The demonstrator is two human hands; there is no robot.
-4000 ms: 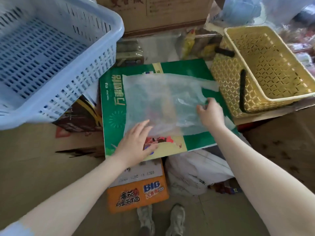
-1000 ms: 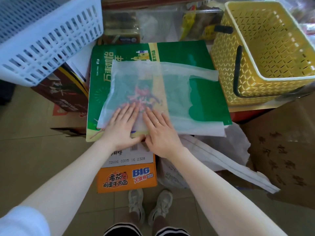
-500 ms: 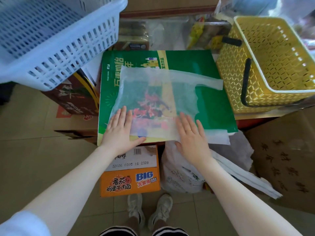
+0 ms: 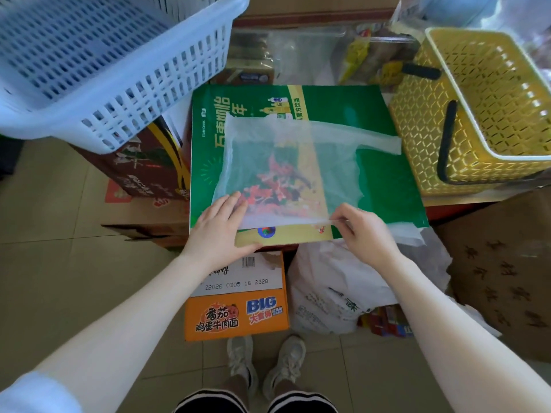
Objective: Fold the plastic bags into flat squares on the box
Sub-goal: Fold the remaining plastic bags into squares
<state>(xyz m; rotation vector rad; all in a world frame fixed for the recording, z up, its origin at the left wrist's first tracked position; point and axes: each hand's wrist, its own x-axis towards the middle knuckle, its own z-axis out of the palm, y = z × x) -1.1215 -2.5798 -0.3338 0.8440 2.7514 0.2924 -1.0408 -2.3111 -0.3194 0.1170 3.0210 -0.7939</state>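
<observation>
Tiled floor shows below a green box that serves as the work surface. On its top lies a translucent plastic bag, spread flat, one handle reaching toward the yellow basket on the right. At the bag's near edge the left hand rests flat with straight fingers on the near left corner, while the right hand pinches the edge between thumb and fingers. A white slotted basket overhangs on the left; an orange carton and a crumpled white bag sit beneath. The box print shows through the thin film
</observation>
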